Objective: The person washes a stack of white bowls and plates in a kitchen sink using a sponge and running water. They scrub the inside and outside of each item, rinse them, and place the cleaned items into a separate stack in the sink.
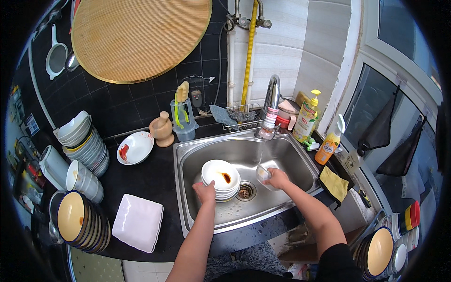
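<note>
My left hand (206, 192) grips the near left side of a stack of small white dishes (215, 172) in the stainless steel sink (225, 222). A dark brown sauce stain marks the top dish. To the right, my right hand (277, 179) holds a small, pale, see-through dish (262, 172), partly hidden by the fingers. A thin stream of water (261, 155) from the chrome faucet (273, 90) falls onto or close beside it. Between the two hands lies the drain (246, 191), with bits of debris in its strainer.
Stacked bowls (86, 149), enamel bowls (72, 215) and a square white dish (139, 222) stand left. A stained white bowl (139, 144) is near a wooden mortar (162, 128). Dish soap (306, 121), a spray bottle (327, 149) and a yellow cloth (333, 181) line the right side.
</note>
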The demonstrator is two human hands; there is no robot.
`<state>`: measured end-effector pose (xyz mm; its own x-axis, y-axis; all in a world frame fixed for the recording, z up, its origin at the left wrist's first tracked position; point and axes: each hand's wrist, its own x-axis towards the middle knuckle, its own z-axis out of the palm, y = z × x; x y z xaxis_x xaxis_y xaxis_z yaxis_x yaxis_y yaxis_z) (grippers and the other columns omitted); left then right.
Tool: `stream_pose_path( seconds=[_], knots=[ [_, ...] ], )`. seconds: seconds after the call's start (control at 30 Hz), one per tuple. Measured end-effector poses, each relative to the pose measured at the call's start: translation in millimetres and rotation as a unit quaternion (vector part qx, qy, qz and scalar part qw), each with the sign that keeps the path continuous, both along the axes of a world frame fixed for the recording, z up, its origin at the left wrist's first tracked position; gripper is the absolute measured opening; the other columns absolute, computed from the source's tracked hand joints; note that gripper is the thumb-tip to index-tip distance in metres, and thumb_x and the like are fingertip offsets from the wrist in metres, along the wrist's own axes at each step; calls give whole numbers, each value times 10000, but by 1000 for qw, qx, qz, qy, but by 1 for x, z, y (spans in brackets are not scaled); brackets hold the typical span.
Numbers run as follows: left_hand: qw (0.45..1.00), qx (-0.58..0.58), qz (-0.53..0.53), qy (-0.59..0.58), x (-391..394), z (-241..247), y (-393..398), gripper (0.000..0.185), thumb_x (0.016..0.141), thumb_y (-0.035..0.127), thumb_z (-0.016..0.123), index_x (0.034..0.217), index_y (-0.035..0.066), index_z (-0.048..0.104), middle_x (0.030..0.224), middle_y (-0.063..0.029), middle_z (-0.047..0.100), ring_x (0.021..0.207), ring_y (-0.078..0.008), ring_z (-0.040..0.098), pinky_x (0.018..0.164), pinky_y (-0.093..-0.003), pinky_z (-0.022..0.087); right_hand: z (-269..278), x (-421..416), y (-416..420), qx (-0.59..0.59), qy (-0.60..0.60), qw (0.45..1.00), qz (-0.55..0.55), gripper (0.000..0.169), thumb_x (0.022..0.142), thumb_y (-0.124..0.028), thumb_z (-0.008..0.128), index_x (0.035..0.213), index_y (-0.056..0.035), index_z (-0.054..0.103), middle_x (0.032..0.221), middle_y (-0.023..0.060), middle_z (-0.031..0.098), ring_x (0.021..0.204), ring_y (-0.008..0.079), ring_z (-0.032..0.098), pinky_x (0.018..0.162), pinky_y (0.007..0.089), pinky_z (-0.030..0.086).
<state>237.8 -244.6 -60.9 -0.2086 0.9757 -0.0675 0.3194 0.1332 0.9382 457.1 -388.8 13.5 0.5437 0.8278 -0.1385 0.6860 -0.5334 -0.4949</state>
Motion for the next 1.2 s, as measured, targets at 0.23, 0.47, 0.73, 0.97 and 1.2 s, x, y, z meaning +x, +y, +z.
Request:
stream_pose_path(
  seconds=[0.23,0.47,0.73,0.97,1.2],
  knots=[
    [979,-37,-121,159,-10,18,-10,290,645,313,665,682,47,556,745,-132,596,723,-312,581,632,-398,452,-66,24,17,-86,-129,988,-6,331,643,-170,607,972,-134,598,927,113,608,880,271,577,751,361,460],
    [975,-14,-118,185,-9,16,-10,241,639,253,586,686,17,577,737,-169,591,720,-341,576,643,-423,450,-99,34,20,-76,-172,982,27,235,673,-123,558,904,-119,601,872,112,616,832,270,590,714,369,468],
    [988,6,-70,137,-4,24,-10,247,617,233,579,661,-9,585,699,-197,584,677,-367,565,622,-435,438,-77,15,20,-129,-161,974,96,313,703,-355,620,878,-97,599,861,95,617,818,258,589,700,353,467],
    [995,66,-68,22,0,7,0,209,592,171,589,595,-34,547,593,-207,557,583,-337,562,571,-399,434,-17,-45,36,216,-70,946,233,390,698,-370,641,888,-34,587,869,139,579,807,307,550,715,355,443],
    [986,117,-104,-60,0,-7,8,256,671,141,620,514,28,452,461,-57,504,408,-137,496,400,-287,397,-29,-104,67,167,-87,931,312,230,770,-254,568,918,-82,606,847,105,589,837,288,547,727,373,442]
  ],
)
